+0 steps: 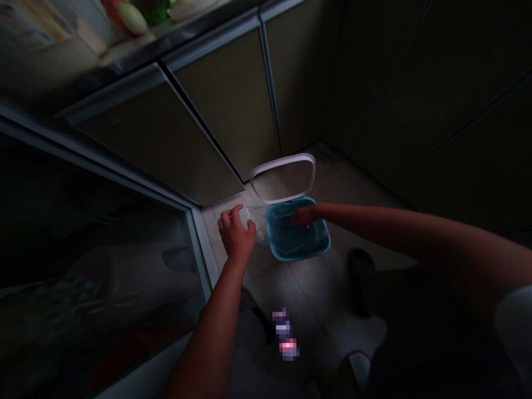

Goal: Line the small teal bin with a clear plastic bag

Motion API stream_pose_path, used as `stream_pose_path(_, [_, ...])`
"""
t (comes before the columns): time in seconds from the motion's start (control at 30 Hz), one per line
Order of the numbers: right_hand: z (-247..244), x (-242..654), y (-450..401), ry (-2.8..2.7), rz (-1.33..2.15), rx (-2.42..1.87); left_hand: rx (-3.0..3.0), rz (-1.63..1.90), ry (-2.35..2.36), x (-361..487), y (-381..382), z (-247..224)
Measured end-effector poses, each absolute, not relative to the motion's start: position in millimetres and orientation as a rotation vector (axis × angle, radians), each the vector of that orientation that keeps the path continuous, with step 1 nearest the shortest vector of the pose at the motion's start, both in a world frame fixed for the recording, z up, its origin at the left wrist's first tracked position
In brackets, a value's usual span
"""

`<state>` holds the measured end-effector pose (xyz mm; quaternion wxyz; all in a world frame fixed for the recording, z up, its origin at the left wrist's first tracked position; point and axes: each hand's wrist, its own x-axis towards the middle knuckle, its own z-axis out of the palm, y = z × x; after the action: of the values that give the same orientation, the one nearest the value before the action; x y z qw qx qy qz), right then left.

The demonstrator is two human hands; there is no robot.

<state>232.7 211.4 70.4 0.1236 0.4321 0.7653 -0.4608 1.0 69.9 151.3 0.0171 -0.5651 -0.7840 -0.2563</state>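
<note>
A blue-green bin (297, 256) stands on the tiled floor, its pale rim frame (312, 174) tilted up at the back. A clear plastic bag (261, 224) lies across the bin's opening and sticks out past its left side. Just left of the bag's edge is my left hand (236, 233), fingers apart and curved, with nothing visible between them. My right hand (305, 216) reaches in over the bin's opening at the bag; its fingers are dim and partly hidden, so what they hold is unclear.
Cabinet doors (228, 94) rise behind the bin, under a counter (124, 55) with produce on it. On the left is a framed glass panel (195, 238). A pixelated patch (285, 332) shows on the floor in front, near my feet. Dark panels line the right.
</note>
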Motion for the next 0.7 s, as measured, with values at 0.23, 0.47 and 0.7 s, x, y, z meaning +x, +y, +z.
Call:
stream_pose_path(0.23, [134, 312, 232, 2.243, -0.728, 1.508, -2.626, -0.077, -1.869, 12, 55, 158])
stream_pose_path(0.47, [155, 331, 174, 2.444, -0.295, 1.740, -2.359, 0.392, -2.035, 14, 73, 144])
stream_pose_path(0.7, [141, 292, 150, 2.558, -0.593, 1.498, -2.612, 0.430, -1.873, 18, 83, 130])
